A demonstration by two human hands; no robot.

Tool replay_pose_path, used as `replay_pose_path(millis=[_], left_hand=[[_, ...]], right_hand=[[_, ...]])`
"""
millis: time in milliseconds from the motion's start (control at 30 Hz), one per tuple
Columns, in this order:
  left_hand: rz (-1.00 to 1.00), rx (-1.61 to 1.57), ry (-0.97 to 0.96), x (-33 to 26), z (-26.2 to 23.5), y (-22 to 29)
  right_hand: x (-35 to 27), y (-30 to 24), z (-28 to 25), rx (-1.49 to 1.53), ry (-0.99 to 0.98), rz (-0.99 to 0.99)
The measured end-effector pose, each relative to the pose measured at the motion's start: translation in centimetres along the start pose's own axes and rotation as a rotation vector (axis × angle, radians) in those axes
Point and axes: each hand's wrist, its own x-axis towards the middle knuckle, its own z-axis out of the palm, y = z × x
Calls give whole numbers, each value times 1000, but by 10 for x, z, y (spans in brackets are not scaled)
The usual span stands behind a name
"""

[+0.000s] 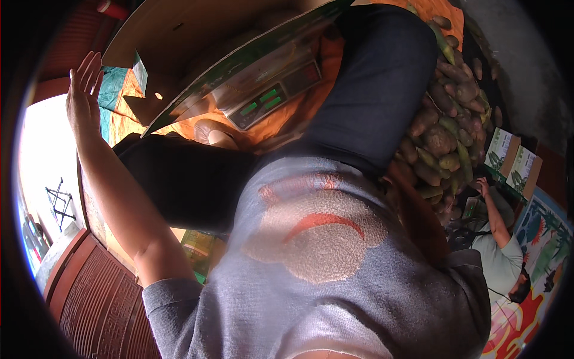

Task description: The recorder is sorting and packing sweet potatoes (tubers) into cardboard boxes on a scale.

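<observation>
My left hand (pixel 85 90) is raised at the left, its fingers stretched out and somewhat apart, with nothing in it. It is near the side of a large open cardboard box (pixel 209 27). My right forearm (pixel 418 224) is in shadow beside my body, and the hand is hidden. On that side lies a big heap of brownish, reddish and greenish root vegetables (pixel 439 140). Between my legs, beyond the box flap (pixel 239 69), a digital scale (pixel 269 99) with lit green displays rests on an orange sheet (pixel 329 72).
At the right a co-worker (pixel 499 257) reaches a hand toward the heap. Two printed cartons (pixel 514 158) stand near that hand. A carved reddish-brown wooden panel (pixel 101 299) is at the lower left, and a folding metal frame (pixel 60 202) stands in bright light beyond.
</observation>
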Motion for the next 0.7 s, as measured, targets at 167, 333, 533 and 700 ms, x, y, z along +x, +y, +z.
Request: replay_pose_path(millis=[167,333,533,700], left_hand=[[-78,-44,165,-19,-32,4],[-103,-79,232,-9,-37,-4],[-142,-66,178,0,-53,-17],[-149,-50,266,-4,-50,-27]], right_hand=[[-39,-88,-54,315,-171,-10],[-56,-103,-74,255,-384,11],[-60,-66,-75,566,80,435],[-58,-2,-89,446,98,592]])
